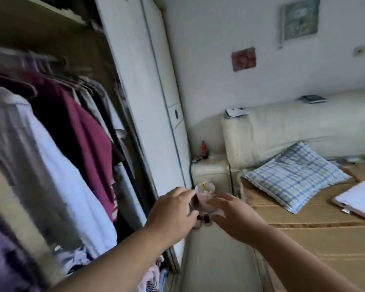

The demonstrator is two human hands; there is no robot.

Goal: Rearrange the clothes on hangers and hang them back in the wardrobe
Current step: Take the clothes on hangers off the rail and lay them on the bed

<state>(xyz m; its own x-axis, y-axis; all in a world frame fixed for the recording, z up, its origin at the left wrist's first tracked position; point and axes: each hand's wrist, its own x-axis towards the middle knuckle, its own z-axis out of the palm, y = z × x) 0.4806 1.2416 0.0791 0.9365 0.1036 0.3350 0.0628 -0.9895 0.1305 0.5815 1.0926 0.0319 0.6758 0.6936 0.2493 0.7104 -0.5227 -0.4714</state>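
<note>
The open wardrobe (pixel 122 66) fills the left side. On its rail (pixel 19 54) hang several garments: a grey one (pixel 15 148), a white shirt (pixel 67 186) and a maroon top (pixel 89 131). A patterned cloth (pixel 76 258) lies bunched at the bottom. My left hand (pixel 173 213) and my right hand (pixel 234 218) reach forward side by side, just right of the wardrobe's edge, over the floor gap. Their fingers are loose and I see no hanger or garment in either. The view is blurred by motion.
A white sliding door (pixel 148 102) stands right of the opening. Behind my hands a small pink bin (pixel 205 199) sits on the floor by a white bedside unit (pixel 211 169). To the right is a bed (pixel 303 228) with a checked pillow (pixel 295 175) and a white laptop (pixel 358 199).
</note>
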